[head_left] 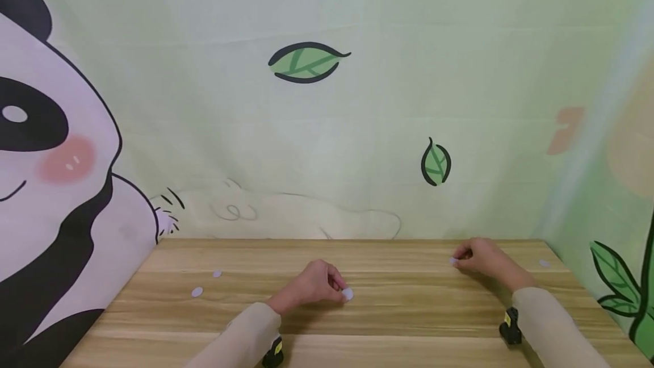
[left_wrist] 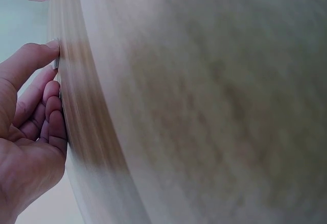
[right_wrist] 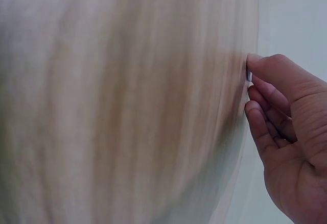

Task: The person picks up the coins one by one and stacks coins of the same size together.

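Head view: soft, even light; diffuse shadows on the worktop [head_left: 398, 311] at 6 and 4 o'clock. Wrist views: hazy, worktop heavily blurred toward 3 o'clock (left) and 9 o'clock (right), edge bowed; fingers [right_wrist: 259, 126] sharper.

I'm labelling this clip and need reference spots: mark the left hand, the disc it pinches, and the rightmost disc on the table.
Left hand [head_left: 313, 283]: head view, back of the hand.
Pinched disc [head_left: 348, 294]: head view, its exposed face.
Rightmost disc [head_left: 545, 263]: head view, middle of its upper face.
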Demonstrator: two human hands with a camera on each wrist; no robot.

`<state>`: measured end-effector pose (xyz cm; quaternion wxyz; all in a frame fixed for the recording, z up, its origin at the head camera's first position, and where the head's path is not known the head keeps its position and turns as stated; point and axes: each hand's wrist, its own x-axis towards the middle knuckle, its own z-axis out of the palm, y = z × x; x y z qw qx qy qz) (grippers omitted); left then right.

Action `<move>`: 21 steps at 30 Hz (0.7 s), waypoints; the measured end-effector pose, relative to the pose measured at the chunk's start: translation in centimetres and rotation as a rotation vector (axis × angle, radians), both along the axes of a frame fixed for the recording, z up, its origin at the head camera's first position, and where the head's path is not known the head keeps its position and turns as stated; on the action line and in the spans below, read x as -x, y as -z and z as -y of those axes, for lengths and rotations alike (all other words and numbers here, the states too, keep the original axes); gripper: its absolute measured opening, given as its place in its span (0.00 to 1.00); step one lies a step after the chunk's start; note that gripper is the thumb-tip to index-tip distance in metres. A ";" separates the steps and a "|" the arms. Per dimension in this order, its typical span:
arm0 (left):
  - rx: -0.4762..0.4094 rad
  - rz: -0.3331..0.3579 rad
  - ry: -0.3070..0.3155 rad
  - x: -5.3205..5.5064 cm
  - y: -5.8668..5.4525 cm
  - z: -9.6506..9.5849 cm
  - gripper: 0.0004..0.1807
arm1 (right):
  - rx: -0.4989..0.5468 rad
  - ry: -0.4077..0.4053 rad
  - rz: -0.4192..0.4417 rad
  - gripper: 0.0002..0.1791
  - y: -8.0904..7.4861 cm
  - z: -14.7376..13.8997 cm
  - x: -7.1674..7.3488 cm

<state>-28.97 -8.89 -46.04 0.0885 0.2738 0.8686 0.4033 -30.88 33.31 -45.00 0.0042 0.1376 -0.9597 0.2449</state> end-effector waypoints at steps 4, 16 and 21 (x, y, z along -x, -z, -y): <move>0.008 -0.006 0.011 0.1 0.0 -0.1 0.08 | 0.017 -0.009 -0.016 0.09 -0.1 0.0 -0.1; 0.023 -0.016 0.000 0.2 -0.3 0.0 0.08 | 0.041 0.005 -0.009 0.09 0.0 0.3 0.0; 0.018 -0.015 -0.006 0.1 0.0 0.0 0.08 | 0.029 -0.002 -0.030 0.10 0.1 0.1 0.0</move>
